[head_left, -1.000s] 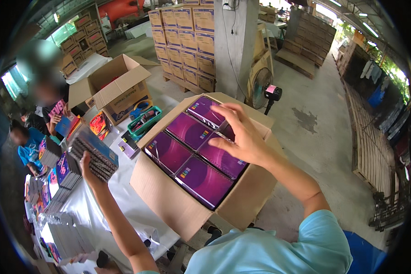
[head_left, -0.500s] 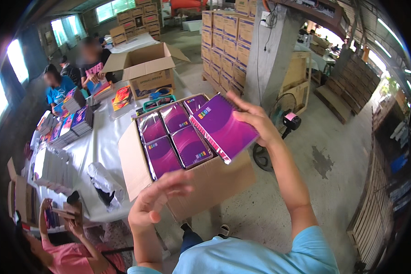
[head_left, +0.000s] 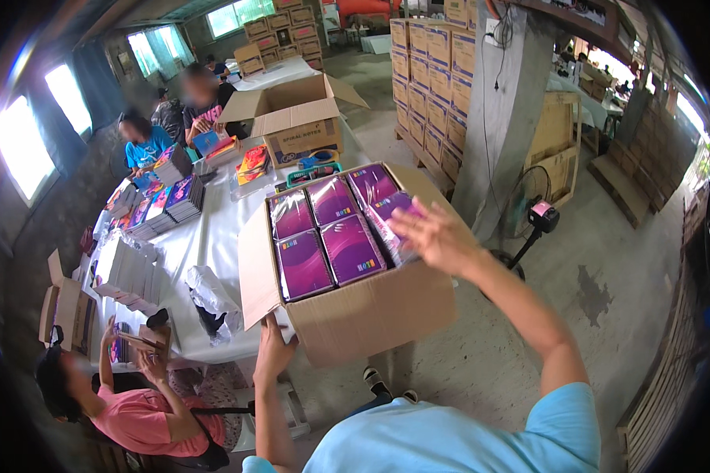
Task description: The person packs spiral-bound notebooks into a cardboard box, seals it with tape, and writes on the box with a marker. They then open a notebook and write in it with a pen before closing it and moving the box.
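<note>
An open cardboard box (head_left: pixel 371 323) holds purple spiral notebooks in clear wrap, laid in two rows. My right hand (head_left: pixel 440 240) lies with outstretched fingers on a purple notebook (head_left: pixel 392 211) at the box's right side. That notebook is tilted, its lower part inside the box and partly hidden by my hand. At the box's near left corner, my left hand (head_left: pixel 274 351) holds the cardboard from below, its fingers partly hidden by the flap. Another purple notebook (head_left: pixel 355 251) lies flat in the near row.
A white-covered table (head_left: pixel 225 217) carries notebook stacks (head_left: pixel 183 197), a white stack (head_left: pixel 122 272) and another open carton (head_left: pixel 304 138). A person in pink (head_left: pixel 146 414) works at left; others sit beyond. Stacked cartons (head_left: pixel 434 87), a pillar (head_left: pixel 509 118) and a fan (head_left: pixel 540 217) stand right.
My right hand has lowered the purple notebook from above the box into its right side. My left hand has dropped from over the notebooks to the box's near left corner. The view has shifted.
</note>
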{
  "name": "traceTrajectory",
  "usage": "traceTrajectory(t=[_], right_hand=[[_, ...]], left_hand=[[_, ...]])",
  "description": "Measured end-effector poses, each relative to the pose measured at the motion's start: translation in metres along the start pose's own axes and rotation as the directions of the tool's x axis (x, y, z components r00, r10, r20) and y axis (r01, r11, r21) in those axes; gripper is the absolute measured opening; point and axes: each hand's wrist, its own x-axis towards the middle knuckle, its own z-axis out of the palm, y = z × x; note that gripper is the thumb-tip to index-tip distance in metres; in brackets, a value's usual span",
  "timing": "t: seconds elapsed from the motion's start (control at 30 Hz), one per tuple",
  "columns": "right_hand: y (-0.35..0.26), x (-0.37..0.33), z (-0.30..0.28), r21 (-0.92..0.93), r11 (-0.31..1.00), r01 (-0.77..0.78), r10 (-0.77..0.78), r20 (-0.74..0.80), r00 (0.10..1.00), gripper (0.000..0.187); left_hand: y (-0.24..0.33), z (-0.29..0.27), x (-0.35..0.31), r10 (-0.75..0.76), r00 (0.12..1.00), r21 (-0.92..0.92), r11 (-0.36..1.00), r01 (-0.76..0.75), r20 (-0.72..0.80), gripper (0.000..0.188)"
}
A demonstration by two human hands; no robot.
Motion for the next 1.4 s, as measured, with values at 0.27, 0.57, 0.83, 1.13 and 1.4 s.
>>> traceTrajectory(t=[0.27, 0.57, 0.83, 1.13, 1.4], right_hand=[[0.009, -0.030, 0.005, 0.525, 0.826, -0.203, 0.093, 0.229, 0.969, 0.063], [0.070, -0.077, 0.041, 0.896, -0.333, 0.294, 0.496, -0.098, 0.863, 0.100], [0.118, 0.074, 0.083, 0.826, 0.500, -0.258, 0.285, 0.124, 0.951, 0.058], [0.175, 0.178, 0.132, 0.808, -0.579, -0.111, 0.397, 0.398, 0.827, 0.112], [0.087, 0.241, 0.105, 0.346, 0.929, 0.130, -0.270, 0.394, 0.879, 0.090]], left_hand=[[0.039, -0.001, 0.028, 0.336, 0.916, 0.122, 0.941, -0.316, -0.219, 0.090], [0.068, -0.043, 0.076, 0.595, 0.769, 0.027, 0.787, -0.617, 0.236, 0.060], [0.090, -0.007, 0.091, 0.237, 0.751, 0.368, 0.930, 0.010, -0.617, 0.061], [0.155, 0.080, 0.082, 0.487, 0.871, 0.473, 0.784, -0.403, -0.065, 0.072], [0.179, 0.092, 0.095, 0.281, 0.900, 0.366, 0.918, -0.152, -0.333, 0.026]])
